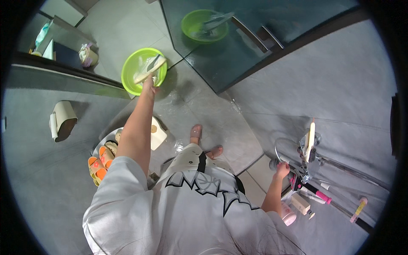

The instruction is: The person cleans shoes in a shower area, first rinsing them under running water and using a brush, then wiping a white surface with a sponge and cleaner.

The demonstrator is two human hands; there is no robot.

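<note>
My left hand (149, 85) reaches far forward and grips a white shoe (156, 65) with a grey inner. The shoe is above a lime-green plastic basin (127, 76), which has whitish, unclear contents. My right hand (282, 170) is beside the chrome shower fixture (304, 175) on the right-hand wall, its fingers curled near a curved hose (276, 147). Whether those fingers close around a part of the fixture is too small to tell. A second pale shoe (309, 142) is propped at the chrome mixer.
A dark glass door (216, 63) with handles reflects the basin. Beside my left arm are a white stool (158, 134) and a rack of slippers (101, 161). Bottles (299, 204) and a pole with a pink grip (323, 197) stand on the right. The tiled floor (204, 108) looks wet.
</note>
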